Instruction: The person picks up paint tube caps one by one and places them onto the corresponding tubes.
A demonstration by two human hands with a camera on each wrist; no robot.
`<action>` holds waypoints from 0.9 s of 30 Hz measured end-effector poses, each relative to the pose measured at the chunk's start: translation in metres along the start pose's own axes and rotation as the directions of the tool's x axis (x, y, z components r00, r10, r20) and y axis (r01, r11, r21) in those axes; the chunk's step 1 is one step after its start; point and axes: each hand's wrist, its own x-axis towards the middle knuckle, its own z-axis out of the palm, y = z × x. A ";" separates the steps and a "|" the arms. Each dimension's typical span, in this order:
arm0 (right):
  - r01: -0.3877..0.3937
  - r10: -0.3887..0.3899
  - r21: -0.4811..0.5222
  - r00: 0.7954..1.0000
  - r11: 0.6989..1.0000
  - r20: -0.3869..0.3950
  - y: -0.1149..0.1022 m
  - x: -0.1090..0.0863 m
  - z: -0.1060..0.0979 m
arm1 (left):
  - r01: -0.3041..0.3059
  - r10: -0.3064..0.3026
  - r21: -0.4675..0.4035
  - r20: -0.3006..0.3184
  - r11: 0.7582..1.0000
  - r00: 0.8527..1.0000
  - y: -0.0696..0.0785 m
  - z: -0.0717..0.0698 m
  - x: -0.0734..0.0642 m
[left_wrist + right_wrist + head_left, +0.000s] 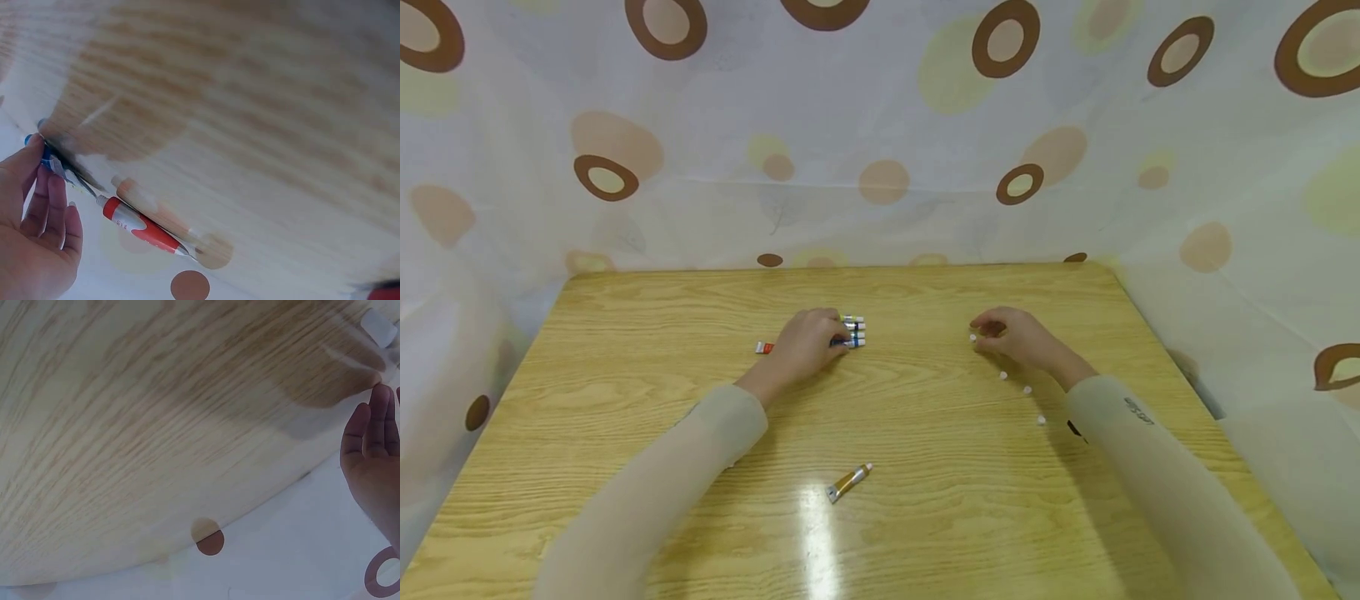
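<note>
Nearest, one gold tube [850, 482] lies on the tabletop [940, 533]. The right sleeve [1157, 467] hides most of a dark object [1076, 430], too covered to identify. Three white caps [1027, 390] lie scattered just left of that arm. The right hand [1018, 337] reaches forward, fingers curved; whether it pinches the fourth cap [973, 338] at its fingertips cannot be told. The left hand [807, 343], also stretched forward, pinches a blue tube [857, 342], nearest in a partly covered row of four tubes [856, 326]; one red tube [765, 347], half hidden, lies left.
</note>
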 end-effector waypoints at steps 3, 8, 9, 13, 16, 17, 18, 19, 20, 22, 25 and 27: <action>0.005 -0.005 -0.004 1.000 1.000 -0.004 0.001 0.003 0.002 | -0.004 0.004 -0.004 -0.011 1.000 1.000 0.001 0.000 0.000; 0.010 -0.010 -0.036 1.000 0.999 -0.017 0.001 0.005 0.006 | -0.010 0.010 -0.001 -0.014 1.000 1.000 0.002 0.000 0.000; 0.011 -0.012 -0.042 1.000 0.999 -0.025 0.000 0.005 0.007 | -0.011 0.011 0.000 -0.013 1.000 1.000 0.003 0.000 0.001; 0.015 -0.018 -0.056 0.999 0.998 -0.046 -0.002 0.003 0.008 | -0.006 0.006 0.001 -0.005 1.000 1.000 0.003 0.000 0.001; 0.017 -0.020 -0.059 0.999 0.998 -0.049 -0.003 0.002 0.009 | -0.002 0.002 0.003 -0.002 1.000 1.000 0.003 0.001 0.001; 0.019 -0.022 -0.062 0.999 0.998 -0.050 -0.003 0.001 0.009 | -0.001 0.001 0.003 -0.001 1.000 1.000 0.003 0.001 0.001; 0.020 -0.024 -0.064 0.998 0.998 -0.051 -0.003 0.001 0.009 | -0.002 0.002 0.003 -0.001 1.000 1.000 0.004 0.001 0.001; 0.019 -0.022 -0.065 0.998 0.998 -0.050 -0.003 0.000 0.009 | -0.001 0.001 0.005 -0.002 1.000 1.000 0.004 0.001 0.000; 0.018 -0.021 -0.066 0.998 0.998 -0.051 -0.003 0.000 0.009 | -0.001 0.001 0.003 -0.002 1.000 1.000 0.004 0.001 0.000; 0.015 -0.018 -0.061 0.998 0.998 -0.055 -0.005 -0.002 0.009 | -0.001 0.001 0.000 -0.003 1.000 1.000 0.004 0.000 0.000; 0.004 -0.007 -0.040 0.998 0.999 -0.067 -0.010 -0.005 0.006 | 0.002 -0.002 -0.006 -0.004 1.000 1.000 0.005 -0.001 -0.002; -0.004 0.002 -0.034 0.997 0.999 -0.076 -0.016 -0.008 0.003 | 0.004 -0.004 -0.005 -0.002 1.000 1.000 0.005 -0.002 -0.002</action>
